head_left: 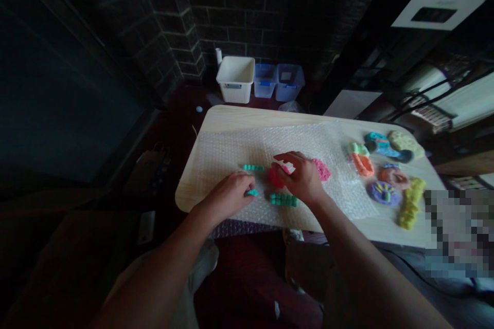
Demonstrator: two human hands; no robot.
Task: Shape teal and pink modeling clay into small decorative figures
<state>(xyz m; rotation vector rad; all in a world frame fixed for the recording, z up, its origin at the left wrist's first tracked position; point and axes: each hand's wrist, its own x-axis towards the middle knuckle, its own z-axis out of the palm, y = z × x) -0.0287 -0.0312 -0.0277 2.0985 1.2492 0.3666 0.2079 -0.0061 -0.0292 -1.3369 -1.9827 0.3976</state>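
My left hand (234, 188) is closed around a small teal clay-like piece (252, 193), part of which sticks out past the fingertips. My right hand (302, 174) is open, thumb and forefinger apart, over a round red-pink lump (277, 177); whether the thumb touches it I cannot tell. Beyond the left hand lies a thin row of teal lumps (253, 167). Nearer me, a block of green lumps (283, 200) sits below the right hand. A bumpy pink piece (321, 170) lies just right of that hand. All rest on bubble wrap (231, 146).
On the table's (227, 115) right side are an orange-and-green piece (362, 162), a teal-blue shape (388, 148), a purple disc (385, 193), a pinkish ring (395, 178) and a yellow strip (411, 203). A white bin (236, 87) and two clear bins (288, 90) stand beyond the table.
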